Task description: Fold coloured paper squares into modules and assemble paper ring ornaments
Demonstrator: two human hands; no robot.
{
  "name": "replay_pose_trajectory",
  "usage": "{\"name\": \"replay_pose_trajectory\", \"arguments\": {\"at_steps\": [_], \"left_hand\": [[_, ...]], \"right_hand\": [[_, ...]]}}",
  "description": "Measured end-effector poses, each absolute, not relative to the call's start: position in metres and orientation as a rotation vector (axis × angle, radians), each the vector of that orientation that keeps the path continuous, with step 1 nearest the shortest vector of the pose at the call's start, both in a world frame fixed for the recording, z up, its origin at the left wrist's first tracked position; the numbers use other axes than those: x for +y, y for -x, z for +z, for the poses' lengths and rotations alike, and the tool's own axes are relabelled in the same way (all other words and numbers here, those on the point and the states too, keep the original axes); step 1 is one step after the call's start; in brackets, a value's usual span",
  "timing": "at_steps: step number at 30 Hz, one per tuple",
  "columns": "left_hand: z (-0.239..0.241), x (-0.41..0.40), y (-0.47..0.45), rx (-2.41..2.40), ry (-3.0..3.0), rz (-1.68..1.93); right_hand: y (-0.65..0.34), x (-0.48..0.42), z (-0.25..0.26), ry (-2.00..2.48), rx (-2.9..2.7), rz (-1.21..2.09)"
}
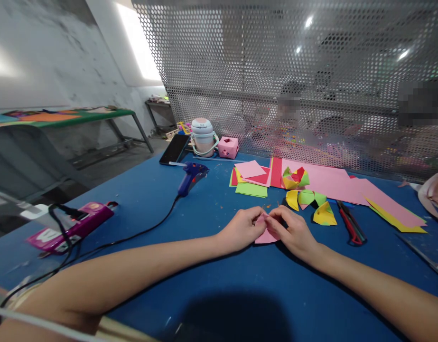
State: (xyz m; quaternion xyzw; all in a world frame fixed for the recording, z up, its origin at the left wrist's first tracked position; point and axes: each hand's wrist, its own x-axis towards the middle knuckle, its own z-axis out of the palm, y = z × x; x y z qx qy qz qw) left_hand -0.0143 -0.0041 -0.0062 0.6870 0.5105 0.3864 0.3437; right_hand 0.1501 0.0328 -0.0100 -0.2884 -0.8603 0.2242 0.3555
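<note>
Between my two hands is a small piece of pink paper, partly folded, low over the blue table. My left hand pinches its left side. The fingers of my right hand close on its right side, and they cover part of the upper edge. Just beyond the right hand lie folded yellow and green paper pieces. Behind them sits a folded paper form in red, green and yellow. A stack of coloured paper squares lies straight beyond my hands.
A blue glue gun lies to the left, its cord running to a purple power strip. Phone, lidded container and pink paper cube stand at the back. Red-handled scissors and pink sheets are right. People appear behind a perforated screen.
</note>
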Motion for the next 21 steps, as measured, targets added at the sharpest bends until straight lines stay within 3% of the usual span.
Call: {"name": "replay_pose_trajectory", "arguments": {"at_steps": [14,21], "left_hand": [[-0.005,-0.006,0.014,1.35,-1.855,0.946],[-0.005,-0.006,0.014,1.308,-1.881,0.919]], "right_hand": [[-0.144,0.029,0.007,0.699,-2.298,0.501],[-0.142,0.028,0.009,0.598,-2.363,0.212]]}}
